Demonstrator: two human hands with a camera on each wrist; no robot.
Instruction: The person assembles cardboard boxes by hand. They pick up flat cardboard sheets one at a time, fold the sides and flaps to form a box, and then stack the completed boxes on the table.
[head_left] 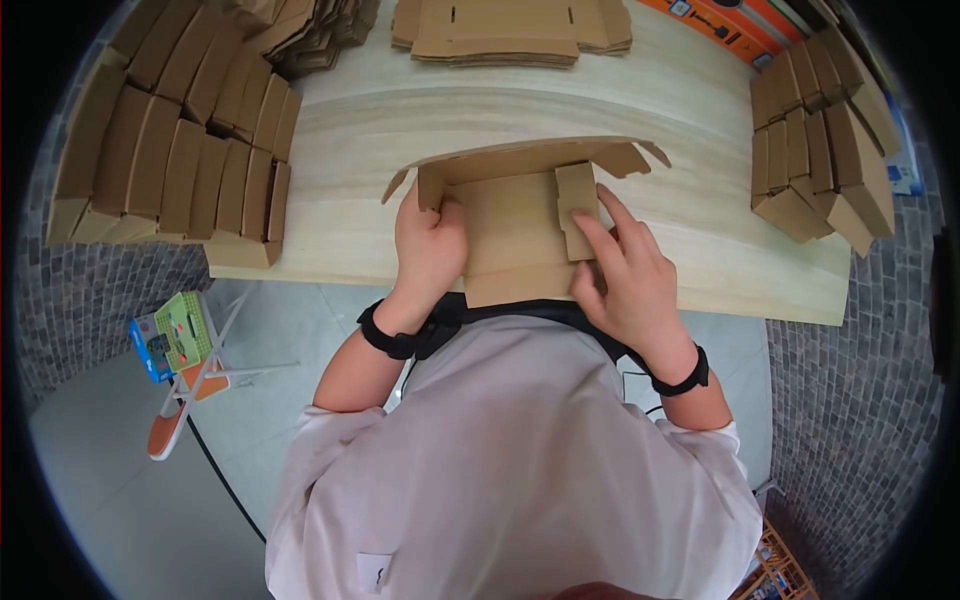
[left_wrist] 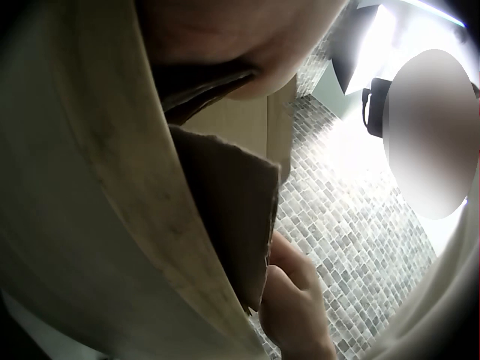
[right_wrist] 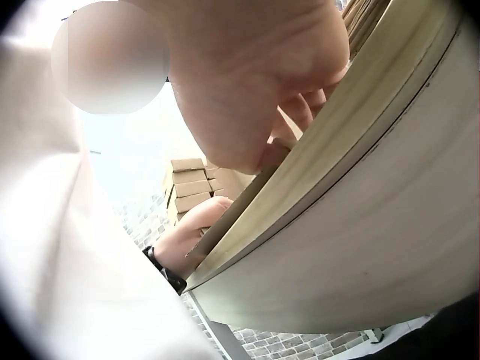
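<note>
A partly folded brown cardboard box [head_left: 510, 225] lies at the table's front edge, its long back panel raised and its front panel flat toward the body. My left hand [head_left: 430, 240] grips the box's left side, thumb on the inner face by the upright corner flap. On the right side my right hand [head_left: 635, 280] holds the folded side flap [head_left: 576, 205], one finger pressing its face, another along its outer edge, the thumb lower down. In the left wrist view the box's edge [left_wrist: 236, 202] is dark and close, with the right hand [left_wrist: 296, 300] beyond it.
Stacks of folded boxes stand at the table's left [head_left: 160, 150] and right [head_left: 820, 140]. Flat cardboard blanks [head_left: 510, 30] lie at the back, near an orange printed box [head_left: 725, 25]. Below on the left is a folding stool [head_left: 205, 385] with small packages.
</note>
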